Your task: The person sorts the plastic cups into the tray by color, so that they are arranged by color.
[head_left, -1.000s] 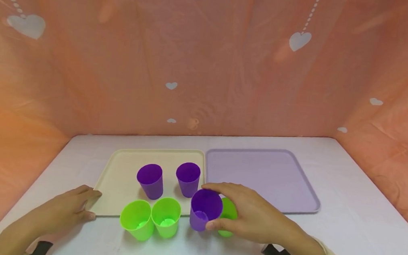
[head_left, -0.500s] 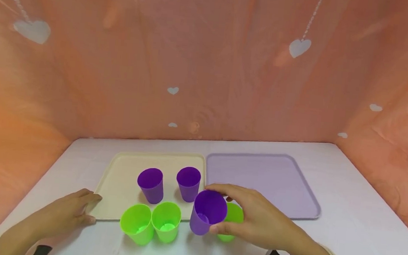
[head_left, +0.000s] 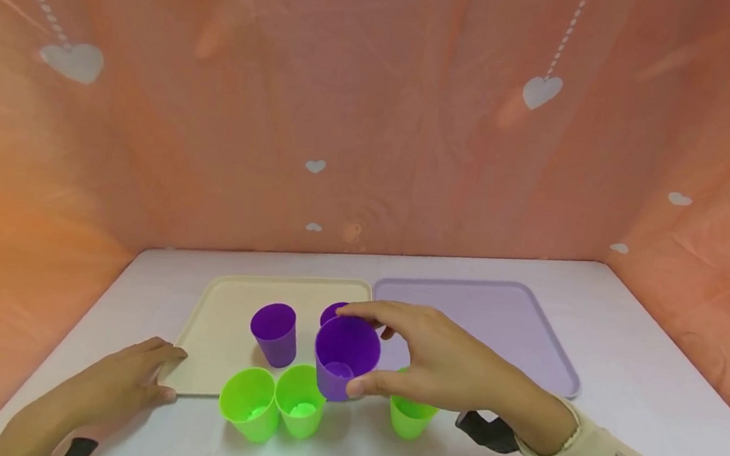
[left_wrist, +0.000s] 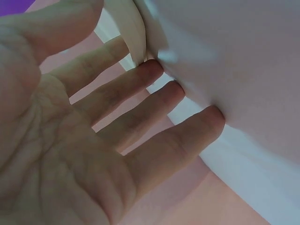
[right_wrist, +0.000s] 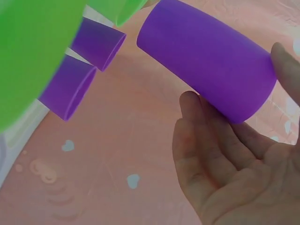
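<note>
My right hand [head_left: 432, 353] pinches a purple cup [head_left: 342, 360] near its rim, thumb on the near side and fingers at the far side. In the head view this cup, mouth up, overlaps the front edge of the cream tray [head_left: 215, 338]. The right wrist view shows its smooth side [right_wrist: 211, 58] between thumb and fingers. Two more purple cups stand on that tray, one at centre [head_left: 275, 340] and one [head_left: 330, 312] partly hidden behind the right hand. My left hand [head_left: 126, 381] touches the tray's front left corner; its fingers [left_wrist: 154, 150] are nearly straight in the left wrist view.
Two green cups [head_left: 251, 410] [head_left: 301, 403] stand side by side before the cream tray. A third green cup [head_left: 412, 419] is under the right hand, partly covered. A lavender tray [head_left: 487, 325] adjoins on the right. A pink-orange cloth [head_left: 375, 113] backs the white table [head_left: 615, 351].
My right hand has lifted the purple cup and carried it left and away from me, off the table beside the third green cup. The left hand keeps its place at the tray corner.
</note>
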Available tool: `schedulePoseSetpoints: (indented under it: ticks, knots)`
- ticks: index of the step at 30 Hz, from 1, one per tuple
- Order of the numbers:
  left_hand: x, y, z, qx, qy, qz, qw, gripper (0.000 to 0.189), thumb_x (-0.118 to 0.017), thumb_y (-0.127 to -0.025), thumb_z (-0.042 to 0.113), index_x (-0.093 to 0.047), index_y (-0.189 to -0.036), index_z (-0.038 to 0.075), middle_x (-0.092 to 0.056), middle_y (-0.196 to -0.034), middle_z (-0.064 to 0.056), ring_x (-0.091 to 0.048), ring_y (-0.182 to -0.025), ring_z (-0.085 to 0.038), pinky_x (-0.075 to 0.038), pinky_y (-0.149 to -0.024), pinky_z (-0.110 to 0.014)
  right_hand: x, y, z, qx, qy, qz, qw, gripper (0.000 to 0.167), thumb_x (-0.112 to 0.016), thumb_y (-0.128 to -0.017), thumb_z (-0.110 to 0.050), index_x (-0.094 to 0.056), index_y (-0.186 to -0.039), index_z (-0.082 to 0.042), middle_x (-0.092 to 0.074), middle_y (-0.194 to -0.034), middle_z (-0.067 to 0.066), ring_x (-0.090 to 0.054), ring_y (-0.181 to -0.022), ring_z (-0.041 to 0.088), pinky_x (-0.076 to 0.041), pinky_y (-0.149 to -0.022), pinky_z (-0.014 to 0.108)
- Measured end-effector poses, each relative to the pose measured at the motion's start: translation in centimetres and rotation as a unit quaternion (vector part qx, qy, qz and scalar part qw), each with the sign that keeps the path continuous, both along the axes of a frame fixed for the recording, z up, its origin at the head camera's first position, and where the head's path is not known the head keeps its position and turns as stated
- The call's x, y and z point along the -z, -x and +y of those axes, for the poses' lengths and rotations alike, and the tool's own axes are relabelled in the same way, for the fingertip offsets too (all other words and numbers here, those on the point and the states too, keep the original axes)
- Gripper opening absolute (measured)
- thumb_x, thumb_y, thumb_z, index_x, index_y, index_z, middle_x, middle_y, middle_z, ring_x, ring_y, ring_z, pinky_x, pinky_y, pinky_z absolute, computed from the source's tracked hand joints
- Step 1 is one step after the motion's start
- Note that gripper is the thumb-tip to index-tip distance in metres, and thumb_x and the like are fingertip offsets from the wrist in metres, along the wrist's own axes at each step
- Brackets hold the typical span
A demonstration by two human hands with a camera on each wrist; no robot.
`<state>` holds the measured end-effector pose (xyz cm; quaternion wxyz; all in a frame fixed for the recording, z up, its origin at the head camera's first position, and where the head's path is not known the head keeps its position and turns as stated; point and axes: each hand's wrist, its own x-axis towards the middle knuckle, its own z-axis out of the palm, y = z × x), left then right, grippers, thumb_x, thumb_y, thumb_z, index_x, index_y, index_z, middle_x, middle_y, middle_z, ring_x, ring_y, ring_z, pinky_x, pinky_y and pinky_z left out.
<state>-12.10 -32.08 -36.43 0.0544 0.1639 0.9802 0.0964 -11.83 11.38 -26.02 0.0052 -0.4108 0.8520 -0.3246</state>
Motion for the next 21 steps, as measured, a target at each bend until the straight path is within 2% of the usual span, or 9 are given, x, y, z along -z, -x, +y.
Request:
schedulePoseSetpoints:
  ticks: [4,7,15,21]
  knots:
    - [-0.1,0.0,-0.1,-0.009,-0.008,-0.017,0.9998,0.056,-0.08,-0.079,0.038,-0.064,-0.123,0.007,-0.064,-0.121,-0.01,-0.063,-0.113,-0.036,-0.051,-0.094,-0.061,-0.8,0.8,-0.9,-0.015,-0.01,0.018,0.9997,0.069,-0.078,-0.082,-0.05,-0.054,-0.14,-0.022,-0.066,-0.118,-0.015,-0.06,-0.103,0.0,-0.054,-0.088,0.023]
    - [-0.3,0.1,-0.1,-0.008,-0.009,-0.014,0.9998,0.056,-0.08,-0.079,0.037,-0.064,-0.123,0.008,-0.064,-0.122,-0.009,-0.062,-0.113,-0.036,-0.051,-0.094,-0.061,-1.3,1.3,-1.6,-0.02,-0.015,0.021,0.9995,0.07,-0.078,-0.081,-0.05,-0.055,-0.14,-0.021,-0.067,-0.117,-0.014,-0.061,-0.102,0.001,-0.054,-0.087,0.022]
    - [-0.4,0.1,-0.1,-0.004,-0.011,-0.002,0.9999,0.054,-0.08,-0.08,0.035,-0.064,-0.123,0.006,-0.064,-0.121,-0.008,-0.063,-0.111,-0.032,-0.051,-0.094,-0.059,-2.7,2.2,-4.4,-0.032,-0.017,-0.047,0.9982,0.068,-0.081,-0.08,-0.046,-0.056,-0.14,-0.025,-0.068,-0.112,-0.017,-0.062,-0.102,-0.003,-0.056,-0.087,0.023]
    - [-0.4,-0.1,0.1,-0.011,-0.017,-0.011,0.9997,0.056,-0.079,-0.08,0.036,-0.064,-0.123,0.003,-0.064,-0.119,-0.009,-0.063,-0.112,-0.035,-0.051,-0.095,-0.06,-3.3,2.9,-6.8,-0.051,-0.028,-0.054,0.9969,0.065,-0.081,-0.081,-0.045,-0.057,-0.139,-0.025,-0.068,-0.115,-0.016,-0.061,-0.103,-0.002,-0.054,-0.082,0.018]
